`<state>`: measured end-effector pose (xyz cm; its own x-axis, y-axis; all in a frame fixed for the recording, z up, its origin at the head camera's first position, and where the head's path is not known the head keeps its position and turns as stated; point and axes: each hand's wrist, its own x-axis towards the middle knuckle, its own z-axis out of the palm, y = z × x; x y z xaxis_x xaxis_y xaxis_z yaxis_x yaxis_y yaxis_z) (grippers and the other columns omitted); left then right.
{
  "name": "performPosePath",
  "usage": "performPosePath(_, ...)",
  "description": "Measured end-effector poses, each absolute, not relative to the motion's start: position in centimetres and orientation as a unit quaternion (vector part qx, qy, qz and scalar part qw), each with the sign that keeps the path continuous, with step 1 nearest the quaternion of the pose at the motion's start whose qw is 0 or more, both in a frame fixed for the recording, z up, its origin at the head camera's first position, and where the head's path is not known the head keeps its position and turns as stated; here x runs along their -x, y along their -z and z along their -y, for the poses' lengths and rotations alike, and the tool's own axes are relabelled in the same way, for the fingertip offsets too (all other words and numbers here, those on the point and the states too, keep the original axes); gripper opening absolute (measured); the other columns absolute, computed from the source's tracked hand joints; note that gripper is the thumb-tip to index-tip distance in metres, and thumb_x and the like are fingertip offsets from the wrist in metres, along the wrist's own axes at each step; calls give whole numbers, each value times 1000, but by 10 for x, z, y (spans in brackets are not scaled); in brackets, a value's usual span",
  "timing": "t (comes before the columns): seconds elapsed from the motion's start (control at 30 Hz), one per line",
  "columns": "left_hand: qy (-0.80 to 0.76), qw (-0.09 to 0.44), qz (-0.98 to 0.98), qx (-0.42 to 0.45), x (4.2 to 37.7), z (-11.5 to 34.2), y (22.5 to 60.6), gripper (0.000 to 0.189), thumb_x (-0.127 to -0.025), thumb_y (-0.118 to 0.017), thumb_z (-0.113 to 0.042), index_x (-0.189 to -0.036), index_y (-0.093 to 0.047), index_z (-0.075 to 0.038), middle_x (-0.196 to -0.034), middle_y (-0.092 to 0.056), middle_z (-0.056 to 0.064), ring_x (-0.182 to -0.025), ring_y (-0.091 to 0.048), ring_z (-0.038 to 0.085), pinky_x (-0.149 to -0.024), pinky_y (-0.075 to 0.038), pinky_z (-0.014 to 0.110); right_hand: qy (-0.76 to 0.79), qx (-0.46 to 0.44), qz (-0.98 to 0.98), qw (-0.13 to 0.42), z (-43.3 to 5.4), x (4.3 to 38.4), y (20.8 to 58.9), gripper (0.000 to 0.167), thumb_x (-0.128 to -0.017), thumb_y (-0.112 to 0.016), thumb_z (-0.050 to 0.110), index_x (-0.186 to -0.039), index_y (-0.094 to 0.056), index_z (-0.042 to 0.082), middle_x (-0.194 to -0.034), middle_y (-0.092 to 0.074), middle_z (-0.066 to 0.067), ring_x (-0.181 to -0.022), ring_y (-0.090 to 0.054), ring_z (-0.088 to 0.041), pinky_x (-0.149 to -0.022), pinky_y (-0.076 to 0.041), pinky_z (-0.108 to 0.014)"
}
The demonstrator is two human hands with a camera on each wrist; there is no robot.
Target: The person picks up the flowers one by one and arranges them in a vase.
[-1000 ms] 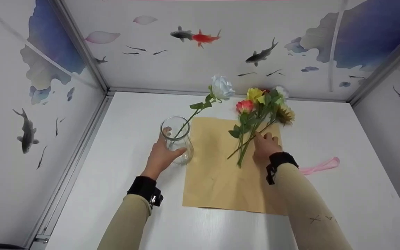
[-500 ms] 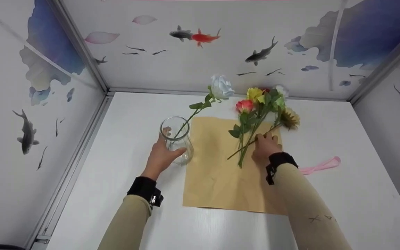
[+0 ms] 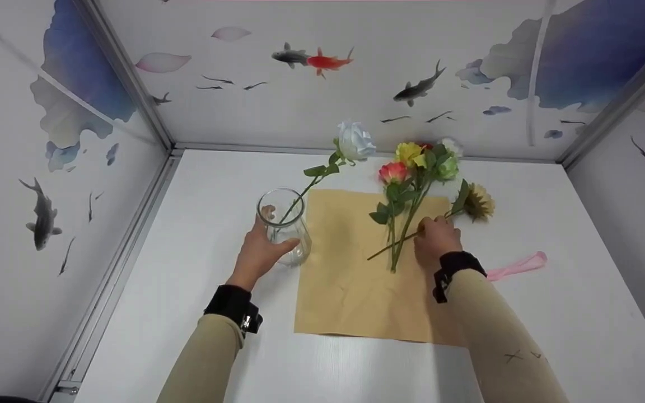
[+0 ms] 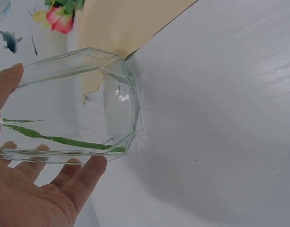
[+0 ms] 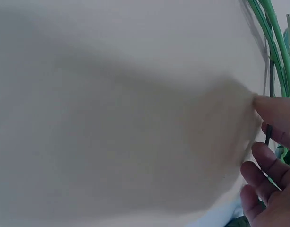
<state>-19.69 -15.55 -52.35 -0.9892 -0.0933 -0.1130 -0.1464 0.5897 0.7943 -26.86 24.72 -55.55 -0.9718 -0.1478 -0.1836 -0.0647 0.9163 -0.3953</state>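
My left hand (image 3: 260, 249) holds a clear glass vase (image 3: 290, 238) around its side, thumb in front. The vase stands upright on the white table, left of the brown paper. One pale blue rose (image 3: 356, 141) leans out of it to the right; its green stem (image 4: 69, 140) shows through the glass in the left wrist view. Over the paper, my right hand (image 3: 439, 238) pinches the stem of a yellow-brown sunflower (image 3: 479, 201), whose head points to the back right. The stem's lower end crosses the stems of the other flowers. Part of the stem is hidden by the fingers.
Brown paper (image 3: 345, 285) lies flat mid-table. On its back edge rest a pink-red flower (image 3: 393, 172), a yellow flower (image 3: 409, 153), a green flower (image 3: 448, 168) and others. A pink ribbon (image 3: 521, 265) lies right of the paper. Walls enclose the table's back and sides.
My right hand has drawn the sunflower to the right and slightly toward me, parting its head from the other flowers. The left hand and vase have stayed in place.
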Motion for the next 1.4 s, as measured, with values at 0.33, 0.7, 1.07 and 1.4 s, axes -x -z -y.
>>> performPosePath(0.33,-448,37,-891,71,198,156,524,100,-84,-81,-43,-162,-22,-19,-159,-41,19,-145,-42,36,-114,-38,55,248,-38,-967,41,-242,267,550,27,-104,-54,15,-95,-70,-5,-95,-67,-25,-85,-63,-39,-76,-49,-52)
performPosePath(0.7,-453,26,-889,62,196,156,523,100,-84,-81,-42,-162,-24,-17,-156,-44,21,-143,-43,38,-113,-39,54,319,-148,-936,14,-257,265,547,24,-95,-54,6,-83,-70,-7,-88,-70,-24,-85,-64,-42,-81,-51,-52)
performPosePath(1.07,-448,27,-891,65,197,156,524,101,-84,-82,-42,-163,-23,-17,-158,-42,21,-144,-43,37,-113,-38,54,494,-284,-822,-2,-262,259,548,13,-93,-58,5,-103,-52,-1,-95,-54,-13,-84,-51,-26,-72,-44,-37)
performPosePath(1.4,-449,31,-890,72,198,155,525,103,-84,-81,-44,-163,-22,-17,-159,-40,20,-146,-39,37,-115,-36,55,690,-341,-638,-9,-265,261,547,54,-96,-60,0,-146,-38,2,-89,-61,-8,-65,-64,-14,-63,-57,-29)
